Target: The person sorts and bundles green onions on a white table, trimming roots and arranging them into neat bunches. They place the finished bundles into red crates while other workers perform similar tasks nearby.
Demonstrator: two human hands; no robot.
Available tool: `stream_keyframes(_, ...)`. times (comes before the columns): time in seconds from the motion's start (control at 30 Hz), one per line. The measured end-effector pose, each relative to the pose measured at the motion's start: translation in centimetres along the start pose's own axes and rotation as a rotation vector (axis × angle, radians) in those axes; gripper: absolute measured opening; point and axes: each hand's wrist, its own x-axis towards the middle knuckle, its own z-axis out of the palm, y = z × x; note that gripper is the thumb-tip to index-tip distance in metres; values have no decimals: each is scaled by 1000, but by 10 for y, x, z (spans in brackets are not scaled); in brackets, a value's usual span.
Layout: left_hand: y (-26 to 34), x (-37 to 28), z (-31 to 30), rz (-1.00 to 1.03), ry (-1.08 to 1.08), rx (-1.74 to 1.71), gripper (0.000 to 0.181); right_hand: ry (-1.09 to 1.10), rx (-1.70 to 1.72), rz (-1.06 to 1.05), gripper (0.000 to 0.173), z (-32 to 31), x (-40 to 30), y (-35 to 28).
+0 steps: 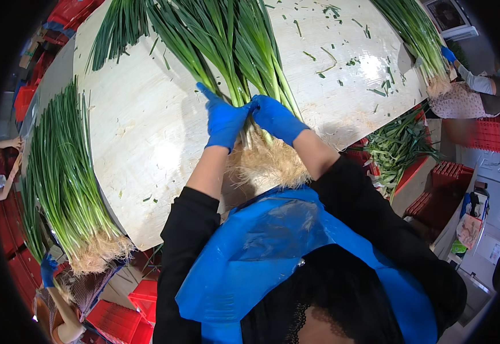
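In the head view, scallions (238, 56) lie before me on a pale work table (147, 103), with green leaves pointing away and a mass of tan roots (271, 161) towards my body. My left hand (227, 118), in a blue glove, closes over white stems just above the roots, one digit extended along the leaves. Beside it, my right hand (278, 117), also gloved in blue, has its fingers curled at the stems. The fingertips meet near the middle. My palms hide part of the stems and what the fingers pinch.
More scallions (65, 180) are piled at the left, and another pile (417, 43) lies far right. Co-workers' gloved hands (48, 270) (448, 55) touch scallions on both sides. Leaf scraps (353, 62) litter the tabletop. Trimmed greens (400, 144) fill a container at right; red crates (119, 320) stand lower left.
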Motion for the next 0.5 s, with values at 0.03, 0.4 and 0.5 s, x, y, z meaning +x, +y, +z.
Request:
stream_keyframes(0.03,1,4,7,19,-26,-33,131,25,65,-25,22,10,12,11)
stream_keyframes(0.4,-49,13,-41,-87,-492,-878,51,142,438,-157,29,-58,-19,7)
stream_keyframes(0.5,-59,13,-35,-100,-378,-921,40,261,100,-140,25,-44,-26,37)
